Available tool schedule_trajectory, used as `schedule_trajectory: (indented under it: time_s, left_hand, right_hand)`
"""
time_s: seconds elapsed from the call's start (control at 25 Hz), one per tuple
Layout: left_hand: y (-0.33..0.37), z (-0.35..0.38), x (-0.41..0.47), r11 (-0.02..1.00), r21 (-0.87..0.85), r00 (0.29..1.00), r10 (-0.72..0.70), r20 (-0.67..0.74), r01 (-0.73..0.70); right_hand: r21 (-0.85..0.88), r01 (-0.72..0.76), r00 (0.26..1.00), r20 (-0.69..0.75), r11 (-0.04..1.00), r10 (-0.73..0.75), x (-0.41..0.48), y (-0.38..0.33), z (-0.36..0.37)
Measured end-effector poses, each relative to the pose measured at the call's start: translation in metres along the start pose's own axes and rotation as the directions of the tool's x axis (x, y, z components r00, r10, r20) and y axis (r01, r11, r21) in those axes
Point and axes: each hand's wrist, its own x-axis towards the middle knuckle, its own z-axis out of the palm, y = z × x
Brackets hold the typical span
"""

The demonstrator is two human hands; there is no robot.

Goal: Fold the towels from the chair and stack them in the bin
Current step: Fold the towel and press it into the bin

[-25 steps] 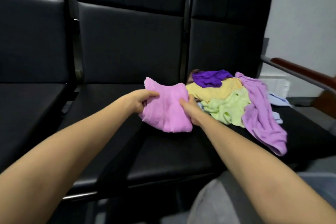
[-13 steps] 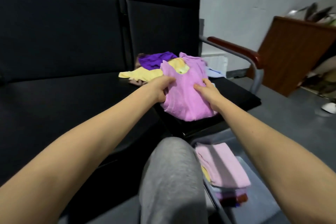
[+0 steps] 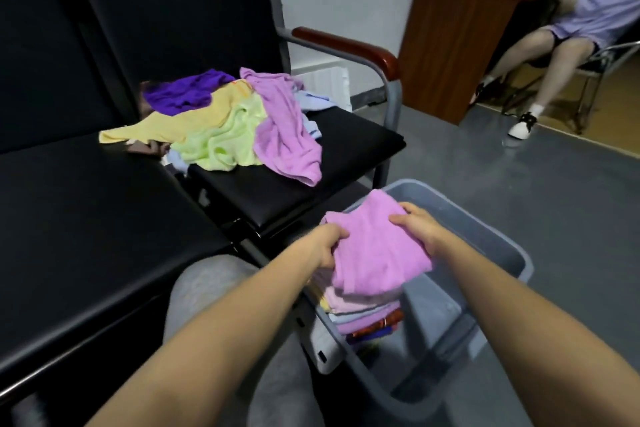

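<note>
A folded pink towel [image 3: 375, 250] hangs over the grey bin [image 3: 485, 232] on the floor. My left hand [image 3: 323, 246] grips its left edge and my right hand [image 3: 417, 227] grips its right edge. Just below it, inside the bin, lies a stack of folded towels [image 3: 367, 317] in pink, lilac, red and purple. On the black chair seat [image 3: 346, 135] behind lies a loose pile of towels: purple [image 3: 183, 92], yellow [image 3: 194, 116], light green [image 3: 225, 140] and lilac-pink [image 3: 284, 135].
A row of black chairs fills the left. The end chair has a metal arm with a wooden rest [image 3: 346, 45]. My grey-trousered knee [image 3: 207, 288] is beside the bin. A wooden cabinet [image 3: 453, 45] and a seated person [image 3: 571, 21] are at the back right.
Both hands have carried the folded pink towel off the chair seat, rightward and down, to above the stack in the bin. The view has swung right and down.
</note>
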Motion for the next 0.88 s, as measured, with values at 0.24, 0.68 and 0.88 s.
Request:
schedule_trajectory:
  time_s: [0.24, 0.68, 0.88]
  left_hand:
    - [-0.014, -0.031, 0.034, 0.987, 0.013, 0.973, -0.154, -0.17, 0.159]
    - [-0.008, -0.024, 0.047, 0.373, 0.928, 0.757, 0.603, -0.252, 0.012]
    - [0.008, -0.046, 0.069, 0.128, 0.989, 0.882, 0.454, -0.125, 0.074]
  right_hand:
    - [-0.013, -0.026, 0.993, 0.113, 1.0, 0.027, 0.024, 0.024, 0.03]
    - [-0.406, -0.026, 1.0, 0.004, 0.914, 0.03, 0.029, 0.067, 0.066]
    - [-0.535, 0.093, 0.994, 0.006, 0.84, -0.107, 0.023, 0.071, 0.091]
